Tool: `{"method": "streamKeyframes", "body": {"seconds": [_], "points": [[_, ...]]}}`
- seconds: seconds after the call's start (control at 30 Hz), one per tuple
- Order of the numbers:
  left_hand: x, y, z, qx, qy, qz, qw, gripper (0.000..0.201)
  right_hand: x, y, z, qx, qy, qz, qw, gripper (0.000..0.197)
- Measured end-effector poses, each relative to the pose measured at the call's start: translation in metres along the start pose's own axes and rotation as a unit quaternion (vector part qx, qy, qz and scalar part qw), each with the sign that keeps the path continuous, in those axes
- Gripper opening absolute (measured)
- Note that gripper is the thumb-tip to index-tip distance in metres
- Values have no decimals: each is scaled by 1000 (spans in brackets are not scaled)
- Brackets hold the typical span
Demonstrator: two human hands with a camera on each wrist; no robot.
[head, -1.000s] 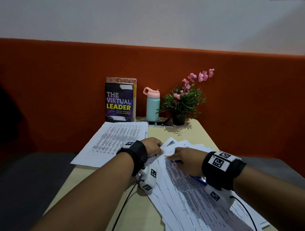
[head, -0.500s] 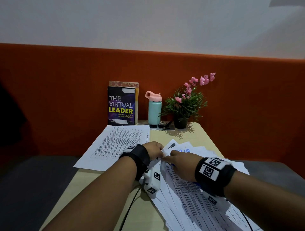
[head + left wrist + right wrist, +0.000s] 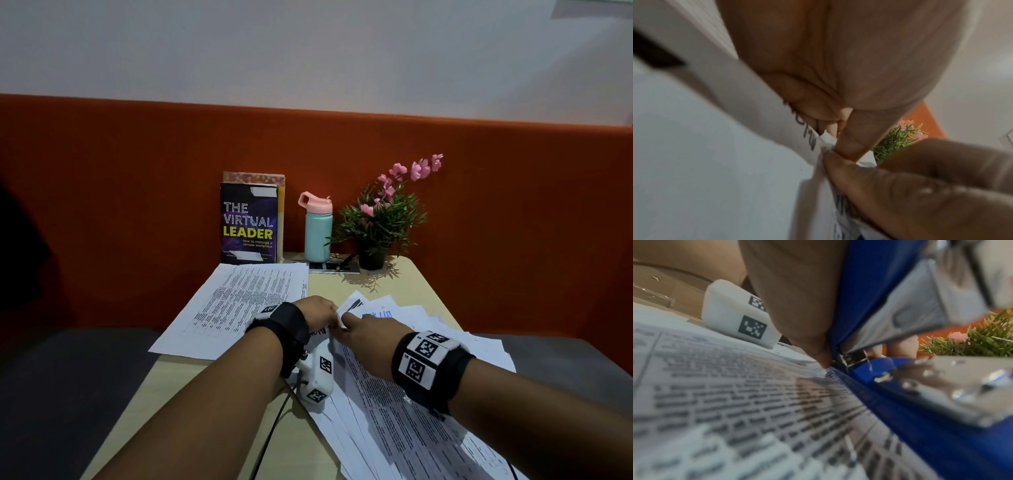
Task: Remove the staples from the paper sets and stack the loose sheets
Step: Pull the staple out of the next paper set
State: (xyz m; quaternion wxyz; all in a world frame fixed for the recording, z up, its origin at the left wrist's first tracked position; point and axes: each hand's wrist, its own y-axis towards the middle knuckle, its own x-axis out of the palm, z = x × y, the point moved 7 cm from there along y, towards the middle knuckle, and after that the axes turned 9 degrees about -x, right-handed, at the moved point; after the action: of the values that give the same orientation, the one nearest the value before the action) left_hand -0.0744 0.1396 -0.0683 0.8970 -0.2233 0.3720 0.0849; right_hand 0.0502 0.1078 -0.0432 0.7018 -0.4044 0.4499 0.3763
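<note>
A fanned pile of printed paper sets (image 3: pixel 394 411) lies on the right of the table. My left hand (image 3: pixel 320 313) pinches the top corner of the uppermost set (image 3: pixel 826 138) between thumb and fingers. My right hand (image 3: pixel 366 330) meets it at that corner and grips a blue stapler (image 3: pixel 900 418) with metal parts, its tip against the printed page (image 3: pixel 735 402). In the head view the hand hides the stapler. The staple itself does not show. A flat stack of loose sheets (image 3: pixel 239 301) lies to the left.
At the back of the beige table (image 3: pixel 191 394) stand a book (image 3: pixel 248 222), a teal bottle with a pink lid (image 3: pixel 318 229) and a potted plant (image 3: pixel 380 226). An orange padded wall (image 3: pixel 137 188) runs behind. Cables hang from both wrists.
My right hand has slid left along the page until it meets my left hand at the paper corner. The left hand has stayed on the corner.
</note>
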Motion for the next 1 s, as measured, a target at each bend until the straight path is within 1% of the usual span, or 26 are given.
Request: {"method": "streamKeyframes", "body": {"seconds": [0.13, 0.27, 0.37, 0.43, 0.5, 0.57, 0.6, 0.63, 0.67, 0.7, 0.73, 0.8, 0.83, 0.87, 1.0], "points": [[1, 1, 0, 1, -6, -4, 1000, 9, 3, 5, 2, -1, 32, 4, 999, 62], [1, -3, 3, 5, -6, 3, 1000, 10, 4, 14, 9, -3, 86, 8, 996, 55], [3, -5, 1, 2, -14, 4, 1000, 25, 7, 11, 14, -10, 109, 14, 994, 56], [-1, -12, 1, -9, -64, 20, 998, 30, 6, 4, 18, -15, 140, 44, 989, 53], [-3, -14, 2, -11, -122, 15, 992, 31, 0, -4, 24, -9, 180, 82, 980, 52], [-9, -18, 7, 15, -159, 27, 987, 23, -4, -12, 30, 10, 218, 107, 970, 60], [-15, -20, 9, 27, -181, 42, 982, 18, -6, -16, 32, 21, 238, 117, 964, 65], [-23, -20, 6, 25, -208, 67, 976, 15, -7, -19, 34, 30, 255, 125, 958, 69], [-32, -21, 5, 30, -207, 89, 974, 13, -8, -20, 36, 38, 268, 130, 954, 72], [-35, -23, 4, 26, -209, 78, 975, 12, -8, -21, 38, 45, 276, 131, 951, 73], [-34, -25, 2, 24, -194, 48, 980, 12, -7, -21, 39, 50, 282, 131, 949, 74], [-25, -36, 0, 3, -190, -54, 980, 15, -7, -21, 40, 53, 289, 137, 946, 75], [-21, -39, -2, -4, -197, -88, 976, 19, -8, -22, 39, 52, 290, 138, 946, 76], [-20, -42, -5, -3, -206, -106, 973, 22, -9, -23, 37, 49, 291, 138, 946, 76], [-16, -48, -7, 12, -244, -111, 963, 19, -12, -27, 29, 37, 279, 132, 950, 72]]}}
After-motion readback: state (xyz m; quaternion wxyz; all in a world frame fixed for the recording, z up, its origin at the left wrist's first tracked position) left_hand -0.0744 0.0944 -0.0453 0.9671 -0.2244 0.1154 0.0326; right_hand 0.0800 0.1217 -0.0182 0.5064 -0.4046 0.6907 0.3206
